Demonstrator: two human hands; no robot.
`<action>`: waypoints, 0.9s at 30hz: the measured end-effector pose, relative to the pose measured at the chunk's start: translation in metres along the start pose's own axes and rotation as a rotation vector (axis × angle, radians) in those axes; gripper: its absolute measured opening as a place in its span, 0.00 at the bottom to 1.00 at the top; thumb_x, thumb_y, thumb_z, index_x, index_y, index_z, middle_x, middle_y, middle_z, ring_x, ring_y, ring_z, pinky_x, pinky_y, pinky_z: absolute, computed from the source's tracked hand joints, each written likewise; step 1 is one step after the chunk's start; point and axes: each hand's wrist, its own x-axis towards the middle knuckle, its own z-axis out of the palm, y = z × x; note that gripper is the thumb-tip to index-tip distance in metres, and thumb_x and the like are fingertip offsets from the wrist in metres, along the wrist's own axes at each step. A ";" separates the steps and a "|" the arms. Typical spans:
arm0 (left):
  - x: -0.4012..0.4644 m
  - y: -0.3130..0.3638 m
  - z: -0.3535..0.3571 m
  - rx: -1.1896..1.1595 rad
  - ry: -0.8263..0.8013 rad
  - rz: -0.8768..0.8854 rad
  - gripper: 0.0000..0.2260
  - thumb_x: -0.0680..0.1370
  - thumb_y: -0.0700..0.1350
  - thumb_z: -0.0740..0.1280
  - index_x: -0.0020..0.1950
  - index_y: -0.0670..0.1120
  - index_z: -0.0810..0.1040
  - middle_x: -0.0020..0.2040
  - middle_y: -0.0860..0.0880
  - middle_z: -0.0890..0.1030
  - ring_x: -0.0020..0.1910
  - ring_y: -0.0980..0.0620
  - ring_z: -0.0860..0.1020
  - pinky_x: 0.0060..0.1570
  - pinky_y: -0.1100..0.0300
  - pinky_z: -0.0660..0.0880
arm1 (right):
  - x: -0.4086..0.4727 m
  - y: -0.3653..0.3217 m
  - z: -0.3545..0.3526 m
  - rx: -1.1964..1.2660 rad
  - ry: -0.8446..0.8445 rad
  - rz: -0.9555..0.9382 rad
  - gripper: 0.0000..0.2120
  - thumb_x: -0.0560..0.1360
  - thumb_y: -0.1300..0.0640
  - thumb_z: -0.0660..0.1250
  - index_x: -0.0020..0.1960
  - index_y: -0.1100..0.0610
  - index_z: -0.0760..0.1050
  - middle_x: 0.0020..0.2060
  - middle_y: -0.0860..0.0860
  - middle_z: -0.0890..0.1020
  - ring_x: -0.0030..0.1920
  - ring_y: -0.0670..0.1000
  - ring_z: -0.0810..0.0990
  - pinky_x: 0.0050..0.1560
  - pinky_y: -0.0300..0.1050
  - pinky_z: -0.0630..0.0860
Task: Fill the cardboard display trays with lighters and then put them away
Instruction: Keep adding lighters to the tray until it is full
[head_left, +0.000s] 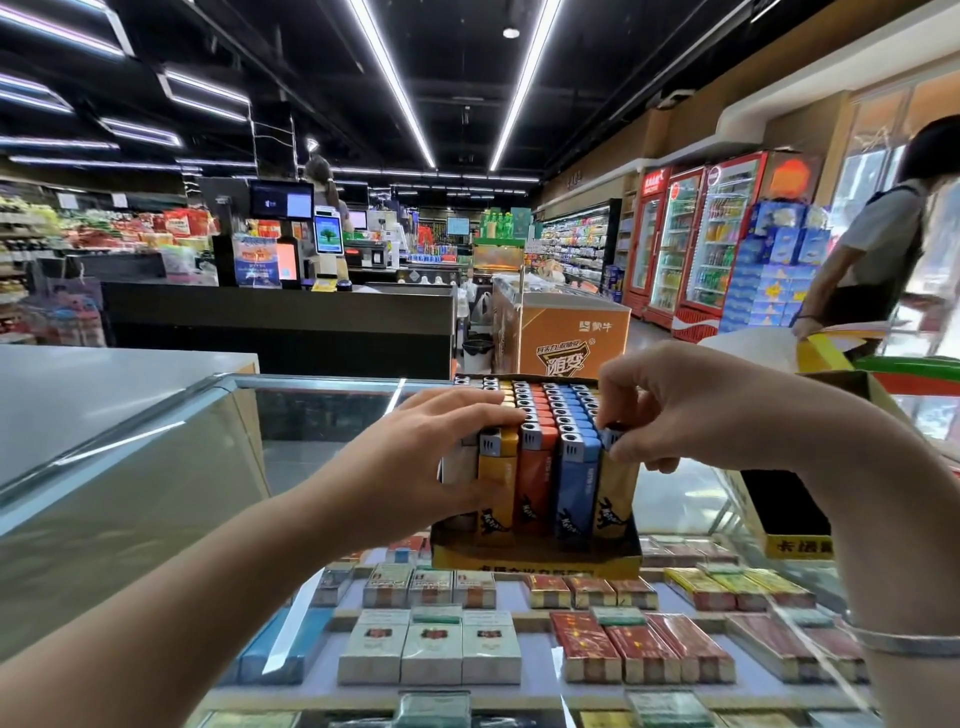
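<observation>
**Both hands at the lighter tray**

While the left hand (415, 457) lies spread, fingers straight, against the tray's left lighters (540, 467), the right hand (691, 410) pinches a tan lighter (615, 488) at the right end. Glossy upright rows fill the cardboard display tray (540, 558), mid-frame on the glass tabletop (322, 452). Print on the tray is unreadable.
</observation>
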 end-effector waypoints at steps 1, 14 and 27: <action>0.000 0.000 0.000 -0.003 0.001 0.003 0.25 0.70 0.58 0.66 0.63 0.70 0.60 0.63 0.70 0.61 0.66 0.67 0.57 0.64 0.58 0.62 | 0.000 -0.001 0.000 -0.014 0.009 0.005 0.10 0.69 0.65 0.72 0.38 0.54 0.74 0.29 0.40 0.80 0.28 0.44 0.78 0.31 0.41 0.78; 0.000 -0.001 -0.001 -0.048 -0.005 0.008 0.24 0.71 0.56 0.69 0.59 0.74 0.61 0.61 0.74 0.60 0.68 0.64 0.60 0.64 0.56 0.66 | 0.005 0.007 0.002 0.071 -0.078 0.025 0.10 0.68 0.62 0.74 0.42 0.55 0.73 0.37 0.53 0.76 0.27 0.47 0.79 0.30 0.40 0.77; 0.005 -0.007 -0.002 -0.675 -0.164 -0.488 0.58 0.54 0.57 0.75 0.74 0.60 0.41 0.76 0.47 0.52 0.73 0.47 0.56 0.70 0.47 0.58 | 0.027 0.053 0.018 0.024 -0.291 0.389 0.33 0.68 0.66 0.72 0.68 0.52 0.65 0.64 0.51 0.72 0.64 0.52 0.70 0.66 0.52 0.69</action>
